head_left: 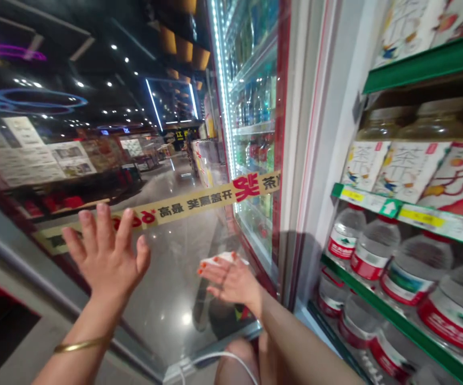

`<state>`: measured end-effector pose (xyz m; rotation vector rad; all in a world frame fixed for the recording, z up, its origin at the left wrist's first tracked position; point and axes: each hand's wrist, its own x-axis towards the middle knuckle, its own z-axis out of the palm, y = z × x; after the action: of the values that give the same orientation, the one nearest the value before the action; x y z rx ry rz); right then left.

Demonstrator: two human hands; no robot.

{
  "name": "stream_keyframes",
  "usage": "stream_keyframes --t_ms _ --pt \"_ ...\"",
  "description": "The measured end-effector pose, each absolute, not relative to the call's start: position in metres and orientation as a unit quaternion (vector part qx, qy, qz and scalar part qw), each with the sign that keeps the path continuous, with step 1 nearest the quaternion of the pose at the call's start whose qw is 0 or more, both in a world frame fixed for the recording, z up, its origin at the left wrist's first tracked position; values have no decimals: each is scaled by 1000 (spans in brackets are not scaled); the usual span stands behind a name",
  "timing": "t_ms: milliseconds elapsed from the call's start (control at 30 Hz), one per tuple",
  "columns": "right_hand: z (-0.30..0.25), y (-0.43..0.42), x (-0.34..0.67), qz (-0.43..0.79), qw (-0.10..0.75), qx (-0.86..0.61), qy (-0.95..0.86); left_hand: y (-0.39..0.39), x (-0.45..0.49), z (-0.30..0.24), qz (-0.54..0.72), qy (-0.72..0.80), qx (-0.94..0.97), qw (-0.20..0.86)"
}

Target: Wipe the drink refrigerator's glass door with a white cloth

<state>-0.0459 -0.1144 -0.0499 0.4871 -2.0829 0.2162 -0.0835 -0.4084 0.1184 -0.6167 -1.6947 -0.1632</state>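
Head view. A white cloth (pixel 224 256) is being held before the glass door (pixel 167 251) by the right hand (pixel 231 282), fingers extended, nearly together; the left hand (pixel 109 254) is being held with fingers spread, glass contact uncertain. Slippage is possibly being invited by the flat hold. The printed strip (pixel 195 202) is being overlapped at left; near right, space is being occupied by shelved bottles (pixel 411 270).

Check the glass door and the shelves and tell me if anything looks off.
Only the printed strip on the glass door stands out: its lettering reads backward, likely because it is seen from behind. On the shelves at right, the clear bottles and tea bottles stand upright, with no spill visible.
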Motion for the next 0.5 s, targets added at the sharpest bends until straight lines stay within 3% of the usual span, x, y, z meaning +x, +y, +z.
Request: stream_keyframes --t_ms 167,233,367,500 --pt "-95 -118 -52 167 462 -10 -871 -416 -91 119 -56 -747 -268 606" --pt "-109 -165 -53 156 458 22 -875 -418 -93 120 -60 -752 -268 599" --pt "-132 -203 -44 94 467 228 -849 -420 -95 122 -65 -759 -275 587" --pt "-146 -126 -40 133 466 76 -871 -418 -97 122 -31 -764 -264 588"
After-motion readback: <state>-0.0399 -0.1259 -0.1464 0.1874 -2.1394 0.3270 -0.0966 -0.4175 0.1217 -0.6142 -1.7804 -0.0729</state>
